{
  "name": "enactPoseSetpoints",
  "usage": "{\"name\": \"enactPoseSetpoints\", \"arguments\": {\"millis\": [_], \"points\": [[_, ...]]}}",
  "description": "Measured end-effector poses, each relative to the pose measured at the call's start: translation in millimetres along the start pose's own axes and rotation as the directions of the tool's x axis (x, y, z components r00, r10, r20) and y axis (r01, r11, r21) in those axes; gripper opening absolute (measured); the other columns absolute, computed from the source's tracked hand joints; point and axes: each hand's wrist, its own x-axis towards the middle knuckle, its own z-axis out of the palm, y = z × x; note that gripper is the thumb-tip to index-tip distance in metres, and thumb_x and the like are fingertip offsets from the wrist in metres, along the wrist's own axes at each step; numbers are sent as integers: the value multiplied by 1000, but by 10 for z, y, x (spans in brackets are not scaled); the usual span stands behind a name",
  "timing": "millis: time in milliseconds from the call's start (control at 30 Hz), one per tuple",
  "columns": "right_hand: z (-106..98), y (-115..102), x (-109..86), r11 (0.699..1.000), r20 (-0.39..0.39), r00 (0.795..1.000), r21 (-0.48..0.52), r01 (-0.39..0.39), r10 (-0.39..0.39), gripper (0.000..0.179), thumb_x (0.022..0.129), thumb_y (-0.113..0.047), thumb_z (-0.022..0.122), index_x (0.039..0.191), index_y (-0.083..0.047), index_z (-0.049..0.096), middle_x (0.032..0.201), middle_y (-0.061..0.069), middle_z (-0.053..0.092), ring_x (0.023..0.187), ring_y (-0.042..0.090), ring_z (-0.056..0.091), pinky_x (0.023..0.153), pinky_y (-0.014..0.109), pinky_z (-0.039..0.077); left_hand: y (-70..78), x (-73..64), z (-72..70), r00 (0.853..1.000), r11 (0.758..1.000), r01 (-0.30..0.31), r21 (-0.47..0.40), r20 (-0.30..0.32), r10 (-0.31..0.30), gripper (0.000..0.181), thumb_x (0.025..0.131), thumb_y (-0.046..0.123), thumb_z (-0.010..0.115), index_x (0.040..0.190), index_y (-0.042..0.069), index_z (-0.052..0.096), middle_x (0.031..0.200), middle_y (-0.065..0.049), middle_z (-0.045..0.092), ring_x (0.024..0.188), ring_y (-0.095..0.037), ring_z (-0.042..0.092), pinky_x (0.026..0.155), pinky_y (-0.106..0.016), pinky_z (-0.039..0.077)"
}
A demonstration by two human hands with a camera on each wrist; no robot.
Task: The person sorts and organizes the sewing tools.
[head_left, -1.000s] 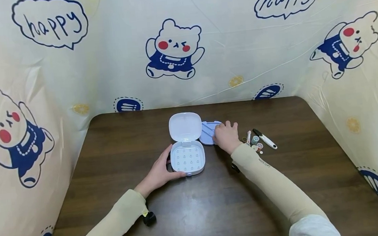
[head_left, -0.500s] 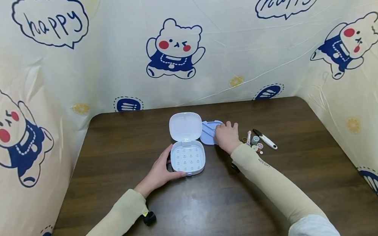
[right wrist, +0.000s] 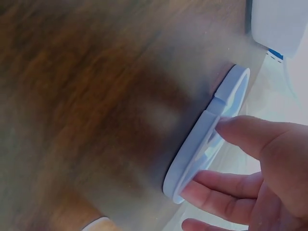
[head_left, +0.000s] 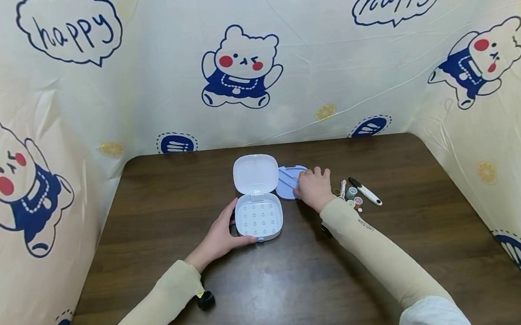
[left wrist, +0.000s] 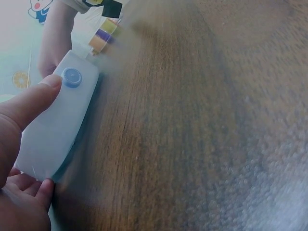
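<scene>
A pale lilac hinged box (head_left: 259,220) stands on the table with its lid (head_left: 255,174) raised, showing rows of small pegs inside. My left hand (head_left: 218,242) grips it from the left, the thumb at the front beside a round blue button (left wrist: 72,77), other fingers round the far side. Right of the lid lies a flat, shallow blue tray (head_left: 286,185) with a divided inside. Over its right side is my right hand (head_left: 314,190). In the right wrist view, that thumb touches the tray's rim (right wrist: 192,144) and the fingertips rest at its lower end, thumb and fingers apart.
Small spools (head_left: 351,193) and other little pieces lie just right of my right hand, partly behind the sleeve. A white-handled tool (head_left: 366,192) with a dark tip lies beyond them. The brown table (head_left: 264,298) meets a printed curtain (head_left: 307,64) at its far edge.
My right hand has shifted very slightly to the right over the tray. The left hand and the box stay in place.
</scene>
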Motion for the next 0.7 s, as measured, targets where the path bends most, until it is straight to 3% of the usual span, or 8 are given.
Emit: {"name": "enactPoseSetpoints", "arguments": {"millis": [400, 700], "points": [[-101, 52, -158, 995, -170, 985, 96, 28, -11, 27, 100, -27, 71, 102, -1, 72, 102, 19, 72, 100, 39, 62, 89, 58, 45, 0, -11, 8, 1000, 1000, -5, -13, -3, 5, 122, 78, 39, 94, 167, 9, 15, 170, -16, 23, 147, -35, 41, 122, -52, 35], [-134, 106, -361, 976, -234, 972, 202, 81, -32, 24, 102, -27, 66, 101, -3, 71, 95, 15, 72, 92, 37, 62, 80, 52, 47, -21, -11, 6, 1000, 1000, -4, -19, -8, 4, 122, 78, 39, 94, 167, 10, 16, 170, -16, 23, 146, -36, 43, 121, -52, 36]]}}
